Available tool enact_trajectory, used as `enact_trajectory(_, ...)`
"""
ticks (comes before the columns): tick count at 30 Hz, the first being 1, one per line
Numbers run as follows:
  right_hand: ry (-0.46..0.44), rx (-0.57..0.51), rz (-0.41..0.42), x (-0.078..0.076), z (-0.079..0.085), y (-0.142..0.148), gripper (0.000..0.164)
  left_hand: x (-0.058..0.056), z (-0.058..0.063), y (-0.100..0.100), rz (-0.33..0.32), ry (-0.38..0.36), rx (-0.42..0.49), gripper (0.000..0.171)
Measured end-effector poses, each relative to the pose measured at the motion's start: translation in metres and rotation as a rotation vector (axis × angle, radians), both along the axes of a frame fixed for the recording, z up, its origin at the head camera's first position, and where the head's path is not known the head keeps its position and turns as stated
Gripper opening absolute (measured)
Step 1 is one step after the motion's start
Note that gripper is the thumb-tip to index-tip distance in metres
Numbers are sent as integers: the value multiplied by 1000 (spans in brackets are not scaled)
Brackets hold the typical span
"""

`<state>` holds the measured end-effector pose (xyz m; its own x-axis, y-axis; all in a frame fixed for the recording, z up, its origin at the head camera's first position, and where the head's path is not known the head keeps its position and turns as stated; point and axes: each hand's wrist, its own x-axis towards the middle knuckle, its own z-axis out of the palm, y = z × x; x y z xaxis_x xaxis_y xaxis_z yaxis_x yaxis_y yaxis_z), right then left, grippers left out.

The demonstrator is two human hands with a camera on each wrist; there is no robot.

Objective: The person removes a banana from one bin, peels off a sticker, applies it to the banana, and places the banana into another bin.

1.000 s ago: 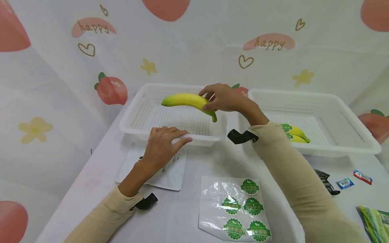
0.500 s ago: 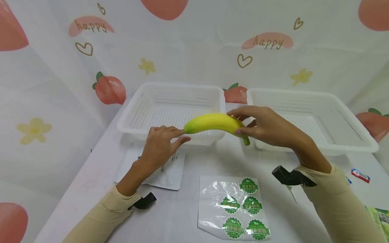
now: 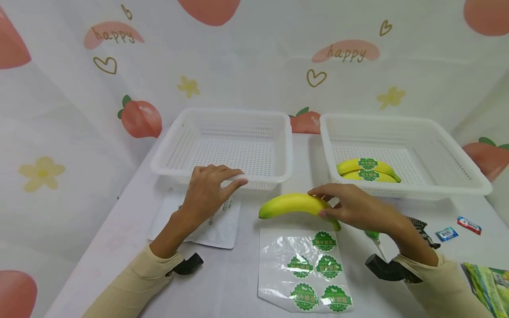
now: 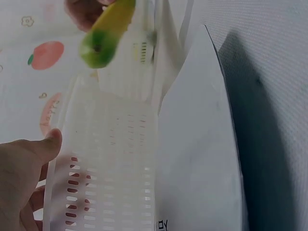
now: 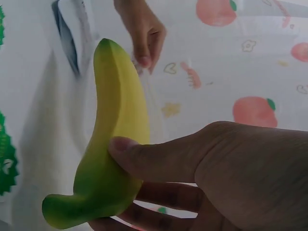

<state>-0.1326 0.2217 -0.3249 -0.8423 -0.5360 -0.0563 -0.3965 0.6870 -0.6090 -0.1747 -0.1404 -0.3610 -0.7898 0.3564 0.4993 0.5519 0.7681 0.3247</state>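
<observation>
My right hand [image 3: 355, 206] pinches a yellow banana [image 3: 292, 204] near its stem, thumb on one side and fingers on the other. The banana is held above the table, just behind a clear sheet [image 3: 274, 274] of green round stickers [image 3: 303, 296]; its green tip points left. In the right wrist view the thumb presses on the banana's side [image 5: 120, 96]. My left hand [image 3: 208, 190] grips the near rim of the left white basket [image 3: 286, 145]. The left wrist view shows the thumb on one side of the basket wall [image 4: 108, 168], with fingers behind the slots.
The right white basket [image 3: 441, 190] holds bananas [image 3: 383, 168] with green stickers. A white pouch [image 3: 226, 229] lies under my left hand. To the right are a dark packet [image 3: 421, 229], small wrapped candies [image 3: 446, 233], a green lollipop [image 3: 374, 236] and a green-yellow bag [image 3: 487, 282].
My right hand has brought the banana out from above the left basket, down and to the right, toward the sticker sheet. The left hand has stayed on the basket rim.
</observation>
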Motion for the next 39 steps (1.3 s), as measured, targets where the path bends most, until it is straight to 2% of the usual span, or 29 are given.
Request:
enact_trajectory(5,-18,23,-4,-4,-18,1,46,0,0,1,3,-12,19,30)
enact_trajectory(9,-30,29,-17,-9,-27,4,47,2,0,4,-2,-39,59,30)
enact_trajectory(12,-48,26,-22,-11,-32,5,47,6,2,9,-20,-28,81,30)
enact_trajectory(15,-53,21,-24,-14,-37,5,46,12,7,14,-76,23,104,28)
enact_trajectory(17,-42,19,-29,-15,-39,4,46,19,12,19,-142,52,108,26)
enact_trajectory(19,-26,17,-33,-16,-40,3,46,26,17,24,-217,49,93,26)
enact_trajectory(21,-13,21,-38,-16,-41,2,45,34,20,30,-286,3,45,28)
enact_trajectory(24,7,30,-43,-18,-43,1,44,46,20,41,-361,-137,-78,35)
enact_trajectory(27,18,37,-49,-19,-44,0,42,52,16,55,-421,-284,-200,46)
enact_trajectory(29,23,37,-54,-19,-45,-1,42,54,11,64,-450,-351,-260,51)
enact_trajectory(31,26,33,-60,-19,-46,-1,41,54,4,74,-483,-377,-301,55)
enact_trajectory(34,37,23,-62,-19,-47,0,41,56,-8,87,-507,-377,-355,61)
enact_trajectory(36,41,19,-63,-20,-47,0,41,57,-16,93,-500,-364,-387,65)
enact_trajectory(39,49,17,-65,-20,-48,0,41,59,-23,98,-455,-358,-418,69)
